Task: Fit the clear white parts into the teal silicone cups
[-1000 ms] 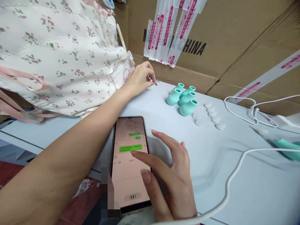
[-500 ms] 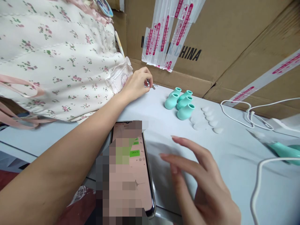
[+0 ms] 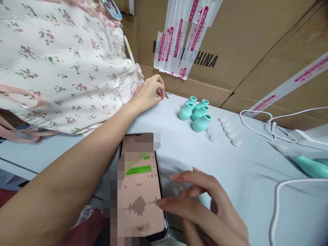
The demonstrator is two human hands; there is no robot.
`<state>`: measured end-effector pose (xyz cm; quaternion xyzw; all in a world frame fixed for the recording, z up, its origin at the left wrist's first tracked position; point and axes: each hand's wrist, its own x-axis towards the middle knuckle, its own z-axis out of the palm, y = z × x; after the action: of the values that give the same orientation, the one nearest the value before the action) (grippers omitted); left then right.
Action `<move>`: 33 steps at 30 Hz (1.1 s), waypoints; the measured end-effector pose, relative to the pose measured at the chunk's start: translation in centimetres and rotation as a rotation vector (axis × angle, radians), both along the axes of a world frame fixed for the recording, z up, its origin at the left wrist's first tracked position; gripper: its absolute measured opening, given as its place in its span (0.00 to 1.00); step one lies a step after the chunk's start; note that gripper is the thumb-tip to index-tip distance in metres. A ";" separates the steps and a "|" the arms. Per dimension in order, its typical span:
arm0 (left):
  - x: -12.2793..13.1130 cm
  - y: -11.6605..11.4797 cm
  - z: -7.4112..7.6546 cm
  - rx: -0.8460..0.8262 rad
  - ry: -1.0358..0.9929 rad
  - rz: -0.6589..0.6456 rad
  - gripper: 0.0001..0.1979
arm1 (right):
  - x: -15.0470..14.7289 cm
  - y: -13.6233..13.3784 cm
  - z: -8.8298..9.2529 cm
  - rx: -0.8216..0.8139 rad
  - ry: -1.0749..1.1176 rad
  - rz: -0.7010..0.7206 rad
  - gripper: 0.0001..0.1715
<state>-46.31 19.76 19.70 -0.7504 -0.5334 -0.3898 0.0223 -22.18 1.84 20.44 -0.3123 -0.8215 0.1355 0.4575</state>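
Observation:
A phone (image 3: pixel 146 218) lies face up on the light table, showing green chat bubbles and a dark waveform; part of its screen is blurred out. My right hand (image 3: pixel 215 205) is open, fingers spread, with one fingertip over the screen's right edge; whether it touches the glass I cannot tell. My left arm reaches past the phone. At the table's back my left hand (image 3: pixel 151 89) is closed, its fingers curled by a small shiny metal piece (image 3: pixel 167 95). What those fingers hold is mostly hidden. Several turquoise bulb-shaped pieces with round openings (image 3: pixel 201 123) stand to the right.
Small whitish caps (image 3: pixel 236 143) lie in rows beside the turquoise pieces. White cables (image 3: pixel 273 205) and a turquoise tool (image 3: pixel 310 166) are on the right. A flowered cloth bag (image 3: pixel 77 68) leans at the left, and taped cardboard boxes (image 3: pixel 230 44) wall off the back.
My right hand has moved left and down, bringing a finger over the phone. A longer green bubble and a larger waveform now show on its screen. My left hand has hardly moved.

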 end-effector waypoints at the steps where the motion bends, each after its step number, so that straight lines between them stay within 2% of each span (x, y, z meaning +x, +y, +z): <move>1: 0.0 0.0 0.0 0.006 0.009 -0.001 0.05 | 0.0 0.0 0.0 0.001 -0.001 0.004 0.16; 4: -0.1 0.1 -0.1 0.025 0.025 -0.003 0.05 | 0.0 -0.1 0.0 -0.010 -0.012 0.019 0.16; 9: -0.1 0.1 -0.1 0.042 0.020 -0.009 0.04 | 0.0 -0.3 0.1 -0.084 -0.075 0.040 0.23; 11: -0.1 0.1 -0.1 0.049 0.013 -0.006 0.04 | 0.1 -0.2 0.1 -0.114 -0.114 0.089 0.24; 15: -0.1 0.2 -0.1 0.061 0.008 0.009 0.04 | 0.0 0.1 -0.2 -0.139 -0.146 0.217 0.21; 23: -0.1 0.2 -0.1 0.046 0.023 0.002 0.05 | 0.4 0.1 0.0 -0.140 -0.134 0.278 0.07; 33: -0.1 0.1 -0.1 0.028 0.029 0.029 0.04 | 0.3 0.3 -0.3 -0.122 -0.139 0.286 0.07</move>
<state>-46.42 19.90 19.56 -0.7476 -0.5384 -0.3861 0.0463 -21.90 2.13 20.10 -0.2282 -0.8774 0.2269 0.3557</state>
